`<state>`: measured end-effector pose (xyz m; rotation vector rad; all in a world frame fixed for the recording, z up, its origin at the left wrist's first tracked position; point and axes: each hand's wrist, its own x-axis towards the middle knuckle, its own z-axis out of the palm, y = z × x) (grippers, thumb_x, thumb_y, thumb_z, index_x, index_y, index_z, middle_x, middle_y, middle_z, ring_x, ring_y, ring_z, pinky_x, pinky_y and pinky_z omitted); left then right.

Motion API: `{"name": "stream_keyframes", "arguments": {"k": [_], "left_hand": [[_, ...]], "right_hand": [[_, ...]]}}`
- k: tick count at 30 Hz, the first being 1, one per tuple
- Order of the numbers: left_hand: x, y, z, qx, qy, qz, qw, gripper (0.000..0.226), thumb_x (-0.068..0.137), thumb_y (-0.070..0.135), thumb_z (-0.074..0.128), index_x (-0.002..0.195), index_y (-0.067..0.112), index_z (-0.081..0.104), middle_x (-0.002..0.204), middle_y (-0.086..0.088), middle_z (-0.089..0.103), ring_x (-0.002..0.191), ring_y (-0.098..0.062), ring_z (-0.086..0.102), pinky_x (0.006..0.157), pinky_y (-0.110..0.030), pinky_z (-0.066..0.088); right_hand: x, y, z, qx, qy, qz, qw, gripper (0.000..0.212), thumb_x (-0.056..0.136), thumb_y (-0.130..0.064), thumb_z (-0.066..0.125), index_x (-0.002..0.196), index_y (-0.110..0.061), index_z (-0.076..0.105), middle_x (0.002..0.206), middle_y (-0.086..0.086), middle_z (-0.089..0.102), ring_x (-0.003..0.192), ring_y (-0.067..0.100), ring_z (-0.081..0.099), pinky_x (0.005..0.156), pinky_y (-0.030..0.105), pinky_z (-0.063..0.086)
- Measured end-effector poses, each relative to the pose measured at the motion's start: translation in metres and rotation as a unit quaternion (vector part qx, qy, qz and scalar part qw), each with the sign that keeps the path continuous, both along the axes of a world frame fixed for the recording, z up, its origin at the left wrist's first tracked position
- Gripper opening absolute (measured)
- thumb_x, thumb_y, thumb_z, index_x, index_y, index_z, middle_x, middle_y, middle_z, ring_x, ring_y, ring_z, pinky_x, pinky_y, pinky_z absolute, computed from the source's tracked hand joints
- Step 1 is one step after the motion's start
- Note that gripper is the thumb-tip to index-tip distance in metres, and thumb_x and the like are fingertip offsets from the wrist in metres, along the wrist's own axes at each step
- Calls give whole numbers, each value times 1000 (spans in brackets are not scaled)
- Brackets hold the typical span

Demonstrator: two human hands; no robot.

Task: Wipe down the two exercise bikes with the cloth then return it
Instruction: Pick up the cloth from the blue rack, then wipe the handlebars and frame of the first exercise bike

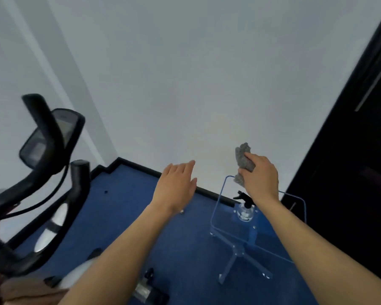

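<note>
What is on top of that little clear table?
A clear spray bottle with a black trigger stands on the clear table. The right hand, holding a grey cloth, hides the table's far edge.

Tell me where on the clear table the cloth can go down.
The right hand holds the cloth above the table. The spray bottle crowds the far middle. Free patches: the left strip between bottle and left rim, and the near half in front of the bottle.
</note>
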<state>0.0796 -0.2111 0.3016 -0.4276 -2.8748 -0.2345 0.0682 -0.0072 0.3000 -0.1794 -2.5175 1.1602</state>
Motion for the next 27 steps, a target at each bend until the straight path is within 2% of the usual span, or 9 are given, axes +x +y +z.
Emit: {"name": "stream_keyframes", "arguments": {"k": [4,7,10,13,16,19,22,24,27], "left_hand": [[48,-47,52,-23,72,9,997,48,98,29,34,142,14,27,129,-6,54,119,-25,45,108,-32,19],[69,-88,87,-48,108,15,993,49,98,29,33,143,14,23,129,-5,54,122,-22,44,114,-33,9],[78,-135,116,-28,122,36,991,48,98,30,34,143,14,26,135,-4,50,129,-18,37,116,-34,5],[78,-183,135,22,130,69,989,46,97,29,39,140,15,33,136,-6,49,129,-21,37,114,-33,11],[66,-228,143,72,138,82,984,44,95,27,44,137,15,37,137,-6,48,125,-24,39,106,-33,23],[41,-267,146,101,155,51,981,44,94,24,47,136,14,40,139,-5,45,126,-23,40,104,-32,28],[11,-297,145,134,156,-1,979,43,94,24,47,136,17,41,138,-1,45,125,-19,40,102,-23,26],[-7,-313,142,153,144,-40,977,41,94,25,46,135,21,42,137,3,46,124,-15,39,99,-17,23],[-27,-327,140,183,135,-97,969,37,94,25,48,131,24,48,133,6,51,122,-12,41,99,-18,25]], "right_hand": [[27,-60,34,-22,24,50,998,41,83,-10,59,123,-17,53,114,10,57,102,28,51,82,31,39],[41,-105,61,-30,36,91,995,41,82,-10,61,122,-18,55,112,9,57,101,27,52,82,32,42],[49,-146,87,-51,57,125,989,40,80,-7,62,118,-17,57,101,4,56,94,22,54,75,25,38],[51,-184,107,-79,67,150,983,42,80,-6,63,119,-18,57,105,3,56,91,15,52,78,22,37],[46,-222,121,-103,72,162,979,44,80,-8,65,122,-17,55,112,3,57,93,11,50,81,19,36],[35,-260,130,-127,73,154,977,46,79,-14,68,122,-18,56,114,1,58,96,12,53,84,21,38],[22,-296,135,-152,70,138,976,47,77,-17,71,122,-20,56,116,1,60,100,17,58,93,31,45],[15,-316,136,-164,67,126,976,47,76,-18,72,121,-21,58,116,-1,62,97,15,60,91,30,47],[7,-336,139,-170,68,110,977,45,76,-21,72,118,-23,60,113,-5,64,95,12,62,88,29,49]]}}
